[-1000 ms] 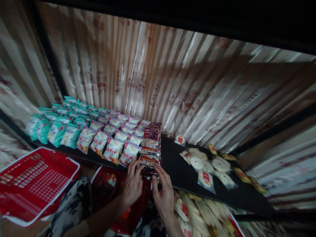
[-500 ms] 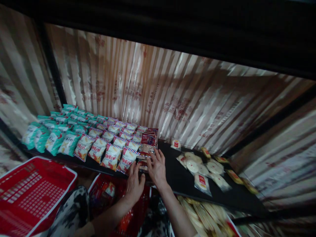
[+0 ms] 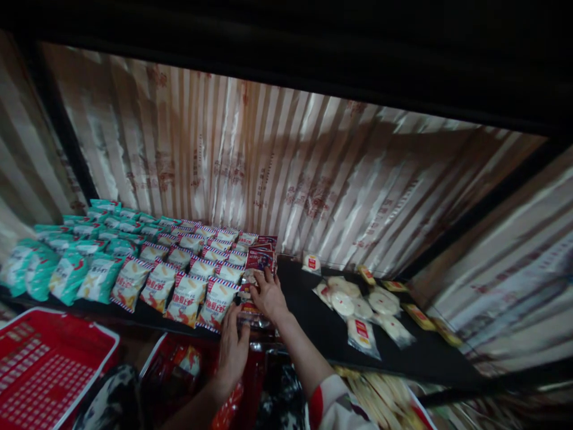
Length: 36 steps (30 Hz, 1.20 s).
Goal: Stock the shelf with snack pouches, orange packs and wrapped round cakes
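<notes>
Fingers of the right hand [image 3: 270, 297] were loosely spread over the dark red packets [image 3: 259, 259], apparently touching them from above; whether they gripped one could not be told. The left hand [image 3: 233, 346], thumb apart from half-straightened fingers, was at the front edge of the shelf [image 3: 308, 310], close beside the nearest white bag [image 3: 217, 303], with nothing visibly held.

Judging by the layout, the left half looked mostly done: teal bags [image 3: 97, 278] stood in rows at the left end, white ones came next, and the dark red packets overlapped in a column from the back edge towards the front. Towards the right end, pale round packs [image 3: 342, 303] and yellow packets [image 3: 418, 316] lay scattered, seemingly not yet set in rows. More packaged goods lay in a basket [image 3: 153, 353] below the front edge, beside another red basket [image 3: 49, 364].

The shelf was black and flat. Striped, printed sheeting [image 3: 250, 149] hung behind its back edge, a dark beam [image 3: 286, 54] crossed above, and the light was dim.
</notes>
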Each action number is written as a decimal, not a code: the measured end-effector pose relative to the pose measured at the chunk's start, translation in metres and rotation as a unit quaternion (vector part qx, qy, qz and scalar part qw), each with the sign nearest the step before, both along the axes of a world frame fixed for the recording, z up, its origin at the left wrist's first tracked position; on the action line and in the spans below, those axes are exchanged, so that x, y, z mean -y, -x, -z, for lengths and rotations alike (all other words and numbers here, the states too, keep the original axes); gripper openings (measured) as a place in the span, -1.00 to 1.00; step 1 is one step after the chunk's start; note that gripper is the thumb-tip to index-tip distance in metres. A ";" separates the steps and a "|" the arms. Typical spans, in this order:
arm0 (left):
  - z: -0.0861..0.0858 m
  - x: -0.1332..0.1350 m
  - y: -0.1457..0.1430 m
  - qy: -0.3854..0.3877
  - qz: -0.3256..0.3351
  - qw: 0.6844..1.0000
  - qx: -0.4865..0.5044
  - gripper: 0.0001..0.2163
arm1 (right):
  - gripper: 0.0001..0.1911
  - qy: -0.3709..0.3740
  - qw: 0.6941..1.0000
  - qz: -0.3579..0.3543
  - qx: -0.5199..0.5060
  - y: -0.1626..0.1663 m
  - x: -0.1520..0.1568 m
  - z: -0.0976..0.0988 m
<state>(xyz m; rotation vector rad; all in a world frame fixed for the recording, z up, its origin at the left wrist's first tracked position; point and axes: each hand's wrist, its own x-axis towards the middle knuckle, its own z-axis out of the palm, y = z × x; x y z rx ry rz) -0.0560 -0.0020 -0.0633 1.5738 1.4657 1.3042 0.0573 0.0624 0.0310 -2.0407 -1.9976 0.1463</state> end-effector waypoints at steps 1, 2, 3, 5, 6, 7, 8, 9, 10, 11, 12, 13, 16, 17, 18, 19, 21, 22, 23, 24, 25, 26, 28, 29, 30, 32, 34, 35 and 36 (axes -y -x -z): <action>-0.002 0.001 -0.001 0.009 0.001 1.000 0.013 -0.65 | -0.52 -0.004 1.000 -0.001 -0.003 -0.001 0.000 0.001; -0.004 0.002 -0.003 0.017 0.002 1.000 0.025 -0.64 | -0.52 -0.006 1.000 0.003 -0.006 -0.003 0.000 0.001; -0.005 0.002 -0.004 0.025 0.002 0.999 0.037 -0.62 | -0.52 -0.007 1.000 0.008 -0.011 -0.004 0.000 0.001; -0.008 0.000 -0.006 0.047 -0.009 0.997 0.053 -0.60 | -0.53 -0.011 1.000 0.013 -0.021 -0.005 0.000 0.001; -0.008 -0.001 -0.006 0.062 -0.018 0.996 0.055 -0.62 | -0.54 -0.015 1.000 0.012 -0.025 -0.006 0.000 0.001; -0.009 -0.004 -0.007 0.076 -0.029 0.995 0.053 -0.63 | -0.54 -0.020 0.999 0.011 -0.029 -0.007 0.000 0.002; -0.009 -0.006 -0.007 0.086 -0.036 0.995 0.046 -0.65 | -0.55 -0.027 0.999 0.009 -0.035 -0.008 0.000 0.003; -0.009 -0.008 -0.007 0.091 -0.040 0.994 0.038 -0.66 | -0.55 -0.035 0.999 0.007 -0.041 -0.009 0.000 0.005; -0.009 -0.010 -0.007 0.091 -0.039 0.995 0.031 -0.67 | -0.55 -0.044 0.998 0.007 -0.048 -0.011 0.000 0.007; -0.010 -0.011 -0.007 0.086 -0.035 0.995 0.029 -0.67 | -0.55 -0.054 0.997 0.007 -0.056 -0.013 0.000 0.010; -0.010 -0.012 -0.008 0.080 -0.029 0.996 0.034 -0.67 | -0.55 -0.064 0.996 0.007 -0.063 -0.015 0.000 0.014; -0.011 -0.012 -0.008 0.074 -0.019 0.996 0.045 -0.68 | -0.56 -0.075 0.995 0.007 -0.070 -0.017 0.001 0.017; -0.015 -0.012 -0.008 0.057 0.011 0.995 0.087 -0.70 | -0.57 -0.105 0.990 0.010 -0.089 -0.022 0.001 0.029; -0.016 -0.012 -0.008 0.051 0.019 0.994 0.094 -0.72 | -0.57 -0.113 0.989 0.010 -0.096 -0.024 0.002 0.033; -0.017 -0.012 -0.007 0.047 0.022 0.994 0.096 -0.73 | -0.57 -0.121 0.987 0.010 -0.102 -0.025 0.002 0.036; -0.018 -0.012 -0.007 0.045 0.022 0.994 0.094 -0.74 | -0.57 -0.127 0.986 0.010 -0.109 -0.027 0.002 0.038; -0.021 -0.013 -0.006 0.047 0.017 0.995 0.083 -0.74 | -0.57 -0.133 0.983 0.011 -0.123 -0.029 0.003 0.042; -0.022 -0.014 -0.006 0.047 0.016 0.996 0.075 -0.74 | -0.58 -0.135 0.982 0.012 -0.130 -0.030 0.003 0.043; -0.024 -0.014 -0.005 0.046 0.018 0.997 0.066 -0.74 | -0.58 -0.137 0.981 0.010 -0.136 -0.030 0.003 0.044; -0.026 -0.015 -0.005 0.044 0.023 0.997 0.058 -0.74 | -0.58 -0.139 0.980 0.008 -0.141 -0.031 0.003 0.045; -0.029 -0.015 -0.005 0.045 0.030 0.997 0.051 -0.75 | -0.58 -0.142 0.979 0.005 -0.144 -0.031 0.003 0.046; -0.032 -0.015 -0.005 0.051 0.038 0.997 0.047 -0.75 | -0.59 -0.143 0.979 0.004 -0.145 -0.032 0.002 0.046; -0.039 -0.016 -0.006 0.083 0.047 0.995 0.043 -0.70 | -0.59 -0.144 0.978 0.009 -0.147 -0.032 0.001 0.047; -0.042 -0.016 -0.007 0.106 0.046 0.993 0.038 -0.67 | -0.59 -0.144 0.978 0.013 -0.148 -0.032 0.001 0.047; -0.045 -0.016 -0.007 0.129 0.042 0.990 0.029 -0.64 | -0.59 -0.143 0.978 0.018 -0.150 -0.032 0.000 0.048; -0.050 -0.017 -0.008 0.163 0.031 0.986 0.006 -0.59 | -0.59 -0.142 0.977 0.023 -0.155 -0.032 0.000 0.048; -0.053 -0.020 -0.007 0.187 0.028 0.982 -0.003 -0.56 | -0.58 -0.141 0.977 0.026 -0.159 -0.032 -0.001 0.049; -0.054 -0.021 -0.007 0.197 0.032 0.980 -0.002 -0.54 | -0.58 -0.141 0.976 0.027 -0.161 -0.033 -0.001 0.050; -0.055 -0.023 -0.006 0.207 0.038 0.978 0.001 -0.54 | -0.58 -0.143 0.976 0.026 -0.164 -0.033 -0.001 0.050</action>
